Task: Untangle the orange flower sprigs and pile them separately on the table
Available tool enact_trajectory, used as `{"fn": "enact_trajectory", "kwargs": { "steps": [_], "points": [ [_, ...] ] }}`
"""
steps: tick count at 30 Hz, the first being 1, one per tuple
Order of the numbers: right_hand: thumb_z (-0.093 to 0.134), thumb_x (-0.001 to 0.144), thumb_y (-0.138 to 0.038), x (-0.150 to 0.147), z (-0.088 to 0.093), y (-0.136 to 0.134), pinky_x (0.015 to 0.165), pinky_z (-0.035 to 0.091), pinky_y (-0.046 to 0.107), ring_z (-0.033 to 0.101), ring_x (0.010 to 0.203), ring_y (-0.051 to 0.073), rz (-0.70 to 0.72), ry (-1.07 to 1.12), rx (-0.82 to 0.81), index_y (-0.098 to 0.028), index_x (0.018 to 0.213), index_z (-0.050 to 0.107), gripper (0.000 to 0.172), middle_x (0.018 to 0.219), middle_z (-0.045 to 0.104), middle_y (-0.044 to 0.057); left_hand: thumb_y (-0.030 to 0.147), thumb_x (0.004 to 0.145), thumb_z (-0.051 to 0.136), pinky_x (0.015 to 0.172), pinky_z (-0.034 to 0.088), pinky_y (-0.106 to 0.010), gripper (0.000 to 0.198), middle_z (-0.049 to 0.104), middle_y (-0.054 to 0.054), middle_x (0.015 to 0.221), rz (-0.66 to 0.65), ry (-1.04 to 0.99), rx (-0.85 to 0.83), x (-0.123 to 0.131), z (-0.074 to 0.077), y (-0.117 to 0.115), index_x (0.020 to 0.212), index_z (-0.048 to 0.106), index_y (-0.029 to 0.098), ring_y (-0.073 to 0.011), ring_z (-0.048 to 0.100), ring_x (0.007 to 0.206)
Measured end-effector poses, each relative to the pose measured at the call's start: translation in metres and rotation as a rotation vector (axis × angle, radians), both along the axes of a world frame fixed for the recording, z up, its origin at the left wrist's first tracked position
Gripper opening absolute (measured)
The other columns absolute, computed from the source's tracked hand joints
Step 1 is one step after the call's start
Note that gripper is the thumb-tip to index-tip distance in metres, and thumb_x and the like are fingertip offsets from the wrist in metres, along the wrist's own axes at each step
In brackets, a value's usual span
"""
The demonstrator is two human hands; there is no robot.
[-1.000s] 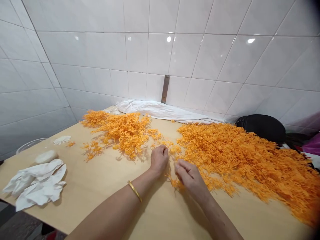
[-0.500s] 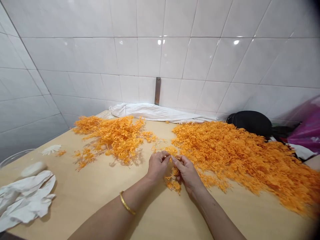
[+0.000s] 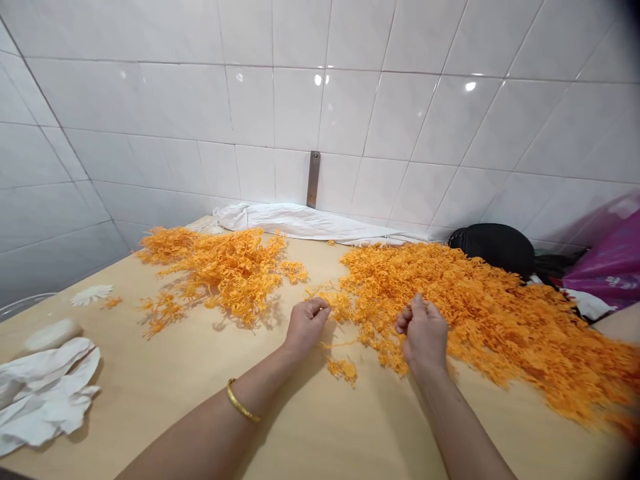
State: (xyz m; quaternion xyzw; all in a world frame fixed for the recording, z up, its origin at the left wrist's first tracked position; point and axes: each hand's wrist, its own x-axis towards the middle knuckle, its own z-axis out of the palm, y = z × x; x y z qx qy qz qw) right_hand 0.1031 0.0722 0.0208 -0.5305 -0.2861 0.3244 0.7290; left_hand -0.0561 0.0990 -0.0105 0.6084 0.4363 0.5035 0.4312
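My left hand (image 3: pixel 306 325), with a gold bangle at the wrist, is closed with thumb and forefinger pinched together. Whatever the pinch holds is too small to make out. Farther right my right hand (image 3: pixel 425 333) is raised at the edge of a large heap of orange, lacy, thread-like pieces (image 3: pixel 490 313). Its fingers are curled in a pinch, and their contents cannot be seen clearly. Between the hands lies a small orange cluster (image 3: pixel 343 370) with a thin strand above it. A smaller orange pile (image 3: pixel 230 270) rests beyond my left hand.
A rolled white cloth (image 3: pixel 300 222) runs along the tiled wall. At left lie a crumpled white cloth (image 3: pixel 50 400), a pale oval object (image 3: pixel 54 333) and a white scalloped piece (image 3: pixel 92 295). A black case (image 3: pixel 493 247) and a purple bag (image 3: pixel 610 260) stand at right.
My hands have come apart: the right one has moved right and slightly up toward the large heap. The small orange cluster that hung by my fingers now lies on the table. The view has shifted slightly.
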Motion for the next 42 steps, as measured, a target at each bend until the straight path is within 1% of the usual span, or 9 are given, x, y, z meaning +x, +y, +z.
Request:
{"fn": "enact_trajectory", "kwargs": {
  "steps": [3,7,12,16,20,29,37,39,42],
  "points": [
    [0.057,0.068,-0.038,0.001,-0.001,-0.002,0.035,0.031,0.018,0.041,0.040,0.007,0.154,-0.113,-0.064,-0.020,0.071,0.046,0.021,0.051,0.047,-0.006,0.031,0.065,0.055,0.044,0.027,-0.020,0.019,0.039,0.004,0.047,-0.041,-0.088,-0.126,-0.001,0.004,-0.001,0.060,0.057,0.013,-0.0058,0.033,0.043],
    [0.057,0.066,-0.036,-0.009,-0.004,-0.006,0.037,0.033,0.018,0.043,0.042,0.007,0.324,-0.082,-0.104,-0.020,0.093,0.051,0.032,0.054,0.051,-0.005,0.033,0.063,0.059,0.043,0.025,-0.020,0.023,0.039,0.004,0.047,-0.080,-0.125,-0.178,0.002,0.012,-0.007,0.056,0.058,0.012,-0.0044,0.031,0.042],
    [0.060,0.065,-0.041,-0.012,-0.003,-0.006,0.048,0.039,0.021,0.047,0.054,0.009,0.440,-0.179,-0.101,-0.017,0.077,0.057,0.027,0.066,0.052,0.000,0.025,0.057,0.065,0.044,0.029,-0.019,0.014,0.049,0.001,0.052,-0.103,-0.206,-0.266,0.003,0.016,-0.011,0.060,0.061,0.012,-0.0047,0.039,0.044],
    [0.057,0.069,-0.044,-0.016,-0.003,-0.007,0.055,0.039,0.023,0.049,0.067,0.013,0.520,-0.372,-0.050,-0.017,0.084,0.060,0.032,0.079,0.056,0.003,0.022,0.056,0.063,0.041,0.029,-0.019,0.011,0.047,0.002,0.047,-0.202,-0.166,-0.324,0.004,0.015,-0.012,0.057,0.060,0.011,-0.0048,0.039,0.040],
    [0.054,0.072,-0.040,-0.020,-0.004,-0.009,0.055,0.036,0.023,0.044,0.060,0.012,0.614,-0.548,-0.015,-0.016,0.068,0.058,0.025,0.064,0.052,0.000,0.018,0.058,0.057,0.039,0.028,-0.019,0.014,0.048,0.002,0.043,-0.323,-0.055,-0.351,0.004,0.016,-0.015,0.066,0.064,0.010,-0.0053,0.039,0.037],
    [0.049,0.075,-0.036,-0.035,-0.023,-0.004,0.047,0.029,0.023,0.035,0.050,0.010,0.246,-0.584,-0.048,-0.019,0.054,0.042,0.028,0.051,0.039,-0.004,0.023,0.053,0.067,0.040,0.028,-0.019,0.021,0.055,0.000,0.047,-0.361,-0.162,-0.450,0.004,0.019,-0.012,0.069,0.067,0.010,-0.0051,0.041,0.038],
    [0.039,0.077,-0.033,0.003,-0.005,0.007,0.046,0.038,0.025,0.040,0.044,0.010,-0.142,-0.095,-0.058,-0.023,0.064,0.034,0.018,0.053,0.042,-0.005,0.019,0.054,0.066,0.042,0.028,-0.020,0.012,0.055,0.000,0.048,-0.502,-0.154,-0.434,-0.004,0.023,-0.016,0.062,0.067,0.011,-0.0042,0.039,0.038],
    [0.044,0.074,-0.029,0.012,-0.001,0.007,0.045,0.039,0.025,0.043,0.044,0.010,-0.138,-0.084,-0.057,-0.023,0.072,0.037,0.010,0.057,0.046,-0.005,0.020,0.055,0.067,0.040,0.025,-0.019,0.013,0.053,0.001,0.047,-0.461,-0.193,-0.425,-0.006,0.022,-0.014,0.065,0.067,0.011,-0.0027,0.035,0.037],
    [0.053,0.068,-0.026,0.008,-0.001,0.003,0.044,0.038,0.022,0.045,0.047,0.010,0.016,-0.142,-0.026,-0.024,0.090,0.044,0.023,0.060,0.050,-0.004,0.023,0.055,0.069,0.038,0.019,-0.019,0.017,0.050,0.002,0.045,-0.421,-0.265,-0.434,-0.007,0.017,-0.009,0.066,0.063,0.011,-0.0016,0.030,0.035]
  ]
}}
